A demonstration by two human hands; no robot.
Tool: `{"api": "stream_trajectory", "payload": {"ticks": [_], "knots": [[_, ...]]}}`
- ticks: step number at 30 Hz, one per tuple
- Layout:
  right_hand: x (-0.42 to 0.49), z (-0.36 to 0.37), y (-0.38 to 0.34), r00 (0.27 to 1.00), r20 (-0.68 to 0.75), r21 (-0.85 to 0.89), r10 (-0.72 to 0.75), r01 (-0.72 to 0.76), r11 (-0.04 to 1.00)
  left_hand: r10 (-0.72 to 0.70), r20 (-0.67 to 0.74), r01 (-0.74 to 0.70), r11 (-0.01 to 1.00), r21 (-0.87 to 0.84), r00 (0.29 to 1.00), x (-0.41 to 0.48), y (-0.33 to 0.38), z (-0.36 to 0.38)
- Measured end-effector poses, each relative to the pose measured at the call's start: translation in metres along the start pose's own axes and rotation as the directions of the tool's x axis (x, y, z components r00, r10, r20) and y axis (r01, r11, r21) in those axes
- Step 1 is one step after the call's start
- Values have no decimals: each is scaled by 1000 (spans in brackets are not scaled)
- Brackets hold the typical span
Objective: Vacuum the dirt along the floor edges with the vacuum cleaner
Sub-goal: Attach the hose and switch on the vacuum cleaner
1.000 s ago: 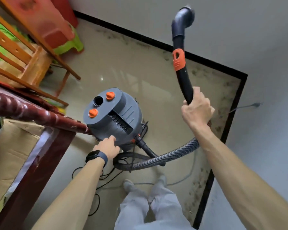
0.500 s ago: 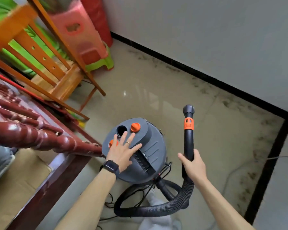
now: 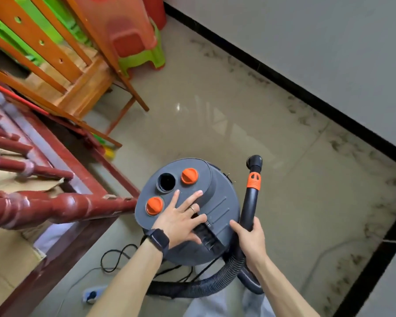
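The vacuum [image 3: 217, 202] stands on the floor [image 3: 215, 133], just beside a red bench [image 3: 55, 207]. The left hand [image 3: 181, 221] lies flat on its grey top with the fingers spread, near 2 orange knobs [image 3: 189, 176]. The right hand [image 3: 249, 240] is curled round the black tube [image 3: 249, 202]. The tube points up, and its tip [image 3: 254, 161] is off the floor. A ribbed hose [image 3: 206, 286] loops round the vacuum's base. Dark dirt [image 3: 304, 117] lies along the black wall edge [image 3: 284, 81] on 2 sides, well apart from the tip.

This looks like the getting-ready step, and no dirt is being sucked up yet. Next, the tube must tip down so the tip meets the dirt by the wall, then run along the edge.
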State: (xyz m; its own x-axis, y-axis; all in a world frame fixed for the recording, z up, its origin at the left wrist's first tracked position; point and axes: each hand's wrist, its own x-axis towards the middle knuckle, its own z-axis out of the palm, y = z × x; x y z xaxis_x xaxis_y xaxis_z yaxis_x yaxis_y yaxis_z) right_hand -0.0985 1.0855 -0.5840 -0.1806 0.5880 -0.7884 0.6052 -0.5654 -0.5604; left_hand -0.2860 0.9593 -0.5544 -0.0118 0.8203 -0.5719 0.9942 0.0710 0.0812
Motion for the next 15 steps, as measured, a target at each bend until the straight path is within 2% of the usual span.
{"api": "stream_trajectory", "payload": {"ticks": [6, 8, 10, 12, 15], "knots": [[67, -11, -90, 986, 126, -84, -109, 120, 989, -278, 0, 277, 955, -109, 960, 41, -24, -33], [87, -20, -127, 977, 129, -212, -167, 192, 958, -376, 26, 376, 914, -152, 926, 56, -34, -46], [98, -36, -168, 962, 95, -446, -256, 271, 853, -463, 28, 459, 865, -205, 886, 69, -44, -58], [104, -55, -209, 908, 75, -632, -412, 362, 685, -552, 23, 539, 801, -260, 833, 81, -55, -70], [108, -74, -275, 781, 68, -694, -621, 484, 533, -650, 43, 637, 728, -253, 759, 94, -69, -83]]}}
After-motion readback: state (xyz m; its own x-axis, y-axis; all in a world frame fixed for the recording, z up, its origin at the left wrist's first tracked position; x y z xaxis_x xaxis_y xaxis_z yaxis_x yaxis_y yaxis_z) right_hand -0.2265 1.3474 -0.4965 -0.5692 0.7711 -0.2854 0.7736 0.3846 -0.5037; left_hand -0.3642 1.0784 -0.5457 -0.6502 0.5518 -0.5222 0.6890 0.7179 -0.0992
